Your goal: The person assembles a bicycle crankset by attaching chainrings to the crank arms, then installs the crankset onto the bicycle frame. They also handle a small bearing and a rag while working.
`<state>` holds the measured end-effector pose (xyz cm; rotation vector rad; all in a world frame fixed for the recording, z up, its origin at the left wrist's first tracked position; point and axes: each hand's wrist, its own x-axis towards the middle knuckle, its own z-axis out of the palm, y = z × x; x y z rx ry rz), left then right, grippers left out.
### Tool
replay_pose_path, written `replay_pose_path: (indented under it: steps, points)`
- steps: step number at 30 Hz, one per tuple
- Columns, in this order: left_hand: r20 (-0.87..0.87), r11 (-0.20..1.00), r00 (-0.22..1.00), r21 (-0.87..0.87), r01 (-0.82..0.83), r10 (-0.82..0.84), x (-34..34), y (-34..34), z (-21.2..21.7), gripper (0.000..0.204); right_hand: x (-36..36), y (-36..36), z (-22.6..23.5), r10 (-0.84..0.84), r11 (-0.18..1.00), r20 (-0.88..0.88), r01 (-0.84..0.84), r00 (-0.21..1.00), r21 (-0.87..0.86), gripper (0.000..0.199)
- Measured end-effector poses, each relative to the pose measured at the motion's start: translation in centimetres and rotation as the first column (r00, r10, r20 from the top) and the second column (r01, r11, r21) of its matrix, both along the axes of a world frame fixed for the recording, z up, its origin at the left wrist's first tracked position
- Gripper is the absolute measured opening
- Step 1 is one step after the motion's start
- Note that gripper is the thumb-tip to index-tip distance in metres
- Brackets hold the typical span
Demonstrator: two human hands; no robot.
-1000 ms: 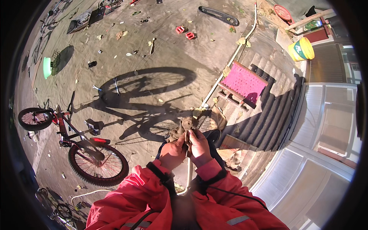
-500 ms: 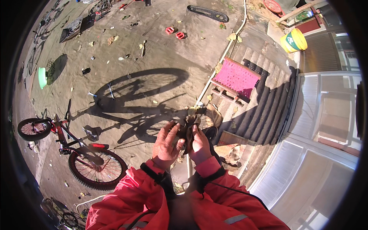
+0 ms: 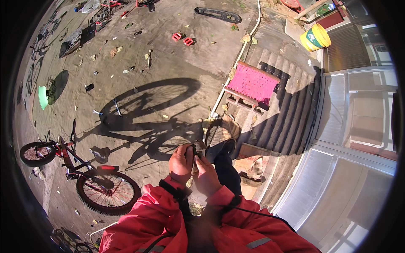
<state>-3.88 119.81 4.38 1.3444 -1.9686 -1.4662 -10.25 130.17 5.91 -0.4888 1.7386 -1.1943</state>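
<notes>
Pinching brown cloth (image 3: 199, 146) between left grip (image 3: 181, 163) and right grip (image 3: 206, 177).

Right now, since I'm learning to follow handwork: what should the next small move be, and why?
Perhaps draw the right hand gently away from the left hand, to spread the cloth: both hands meet at it, fingertips close together, and the little that shows looks bunched, the rest hidden by fingers.

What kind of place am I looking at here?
Likely an outdoor yard serving as a bicycle workspace: a red bicycle, a wrench and what look like loose red pedals are on the sunlit ground.
</notes>
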Motion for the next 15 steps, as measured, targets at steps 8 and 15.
replay_pose_path:
  steps: [8,15]
  points:
    - [-0.107,0.927,0.977,0.350,-0.136,0.183,-2.1,1.0,0.0,0.020,-1.1,-0.3,-0.8,-0.477,0.821,0.715,0.550,0.511,0.155,0.019]
    - [-0.334,0.870,0.942,0.457,0.184,-0.024,-3.7,1.4,1.7,0.040,-4.6,1.3,-2.6,-0.455,0.846,0.633,0.526,0.626,0.088,0.012]
